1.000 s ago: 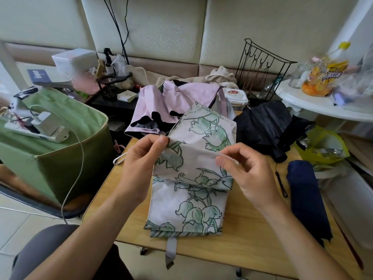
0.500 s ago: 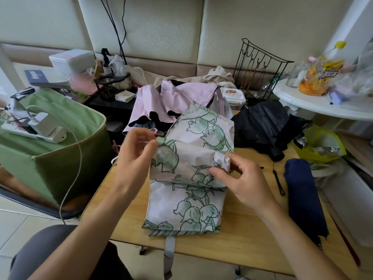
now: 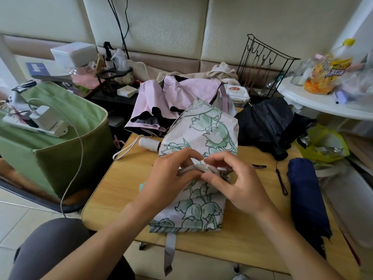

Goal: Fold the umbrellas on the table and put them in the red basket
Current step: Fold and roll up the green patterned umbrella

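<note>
A white umbrella with a green floral print [image 3: 210, 130] lies lengthwise on the wooden table [image 3: 113, 190], its grey strap hanging over the front edge. My left hand [image 3: 171, 178] and my right hand [image 3: 234, 182] meet over its middle, and both pinch a folded ridge of the fabric between fingers and thumb. Behind it lie a pink umbrella [image 3: 181, 98] and a black umbrella [image 3: 266, 122], both loosely collapsed. A folded navy umbrella [image 3: 304, 195] rests along the table's right side. No red basket is in view.
A green fabric bin [image 3: 60, 154] with a charger and cable on top stands left of the table. A black wire rack [image 3: 262, 67] and a white round table [image 3: 314, 104] with snacks stand at the back right. A yellow-green bag [image 3: 323, 144] sits right.
Both hands have come down and together from the umbrella's upper edges to its middle, gathering the floral fabric into a ridge. The white handle at the left is now uncovered.
</note>
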